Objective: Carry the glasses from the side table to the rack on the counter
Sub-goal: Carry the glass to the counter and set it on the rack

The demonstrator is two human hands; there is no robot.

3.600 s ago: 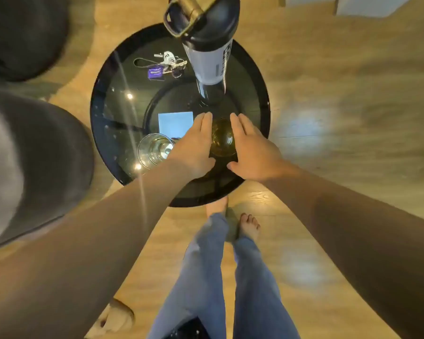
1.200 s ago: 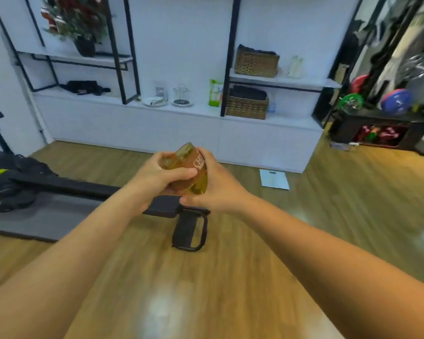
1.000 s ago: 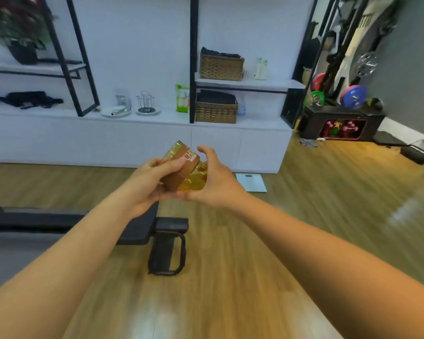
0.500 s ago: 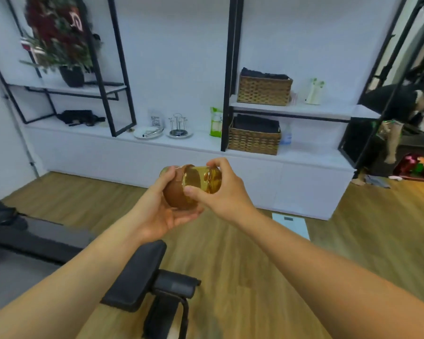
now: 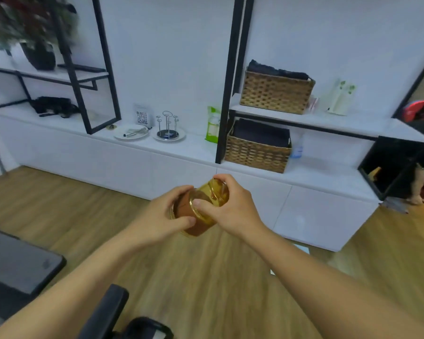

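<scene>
While the room is being crossed, the amber glass [image 5: 201, 211] is being held in mid-air by both hands, w/ the left hand [image 5: 162, 216] wrapped round its open rim end and the right hand [image 5: 233, 209] closed over its base end, so it is being carried tipped on its side, well apart from the counter [image 5: 194, 148]. It is being judged as small & light, but hard, smooth and easy to break, so a slip or a knock on the metal is the thing to be watched for. A hold round the side wall is being judged safest, not a pinch at the thin rim, and it is prob. best turned mouth down before being slid over a peg. The wire rack [image 5: 167, 127], w/ its thin pegs standing up from a round tray, is being seen on the counter beside a white plate [image 5: 130, 133], ahead & a bit to the left. Compared w/ half a sec ago, the counter and rack are being seen closer and bigger, the glass is being held lower in view, and the same two-hand hold is being kept.
</scene>
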